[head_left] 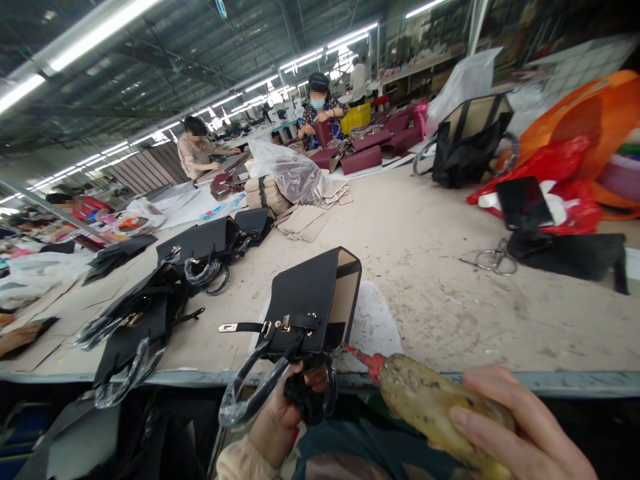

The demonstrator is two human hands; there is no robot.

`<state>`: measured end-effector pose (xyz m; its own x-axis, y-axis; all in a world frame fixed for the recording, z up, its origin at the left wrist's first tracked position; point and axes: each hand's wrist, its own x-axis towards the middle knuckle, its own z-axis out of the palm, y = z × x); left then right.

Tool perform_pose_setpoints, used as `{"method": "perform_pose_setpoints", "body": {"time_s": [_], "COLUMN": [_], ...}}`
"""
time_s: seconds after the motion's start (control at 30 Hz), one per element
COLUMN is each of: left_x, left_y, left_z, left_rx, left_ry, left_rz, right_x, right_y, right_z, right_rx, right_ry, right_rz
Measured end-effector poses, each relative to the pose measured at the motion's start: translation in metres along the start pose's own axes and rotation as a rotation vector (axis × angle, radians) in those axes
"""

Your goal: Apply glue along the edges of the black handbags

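Note:
A black handbag (300,300) lies at the near table edge, its gold clasp and strap facing up and its tan inner side showing at the right. Its plastic-wrapped handles hang over the edge. My left hand (287,403) is closed on bunched black fabric of the bag, below the edge; part of the hand is hidden behind a handle. In my right hand (520,423) is a grimy yellowish glue bottle (430,400) with a red nozzle. The nozzle's tip (345,347) is at the bag's lower right corner; whether it touches, I cannot tell.
More black bags (200,240) lie to the left, with tan board pieces (303,223) behind. Scissors (495,260), a phone (524,202), a red plastic bag (575,180) and another black bag (465,147) are at the right. Co-workers (320,113) sit at the far side near burgundy bags (361,160).

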<state>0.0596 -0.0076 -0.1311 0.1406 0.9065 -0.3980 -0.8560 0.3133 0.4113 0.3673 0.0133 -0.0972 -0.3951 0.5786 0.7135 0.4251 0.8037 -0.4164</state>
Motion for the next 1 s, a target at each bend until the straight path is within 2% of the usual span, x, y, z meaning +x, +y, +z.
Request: {"method": "perform_pose_setpoints", "body": {"time_s": [0.17,0.37,0.57,0.83,1.0], "left_x": [-0.006,-0.014,-0.019,-0.019,-0.021], "left_y": [0.004,0.01,0.018,0.021,0.024], "left_z": [-0.005,-0.018,-0.026,-0.038,-0.039], "left_rx": [0.049,0.17,0.196,0.181,0.136], "left_ry": [0.067,0.173,0.187,0.223,0.236], "left_rz": [-0.03,-0.035,-0.083,-0.048,-0.062], "right_x": [0.009,0.018,0.023,0.024,0.028], "right_y": [0.012,0.014,0.014,0.025,0.017], "right_z": [-0.005,-0.004,-0.002,0.009,0.004], "right_rx": [0.05,0.108,0.135,0.136,0.187], "right_ry": [-0.012,-0.109,-0.15,-0.115,-0.149], "right_rz": [-0.051,-0.057,-0.104,-0.03,-0.08]}}
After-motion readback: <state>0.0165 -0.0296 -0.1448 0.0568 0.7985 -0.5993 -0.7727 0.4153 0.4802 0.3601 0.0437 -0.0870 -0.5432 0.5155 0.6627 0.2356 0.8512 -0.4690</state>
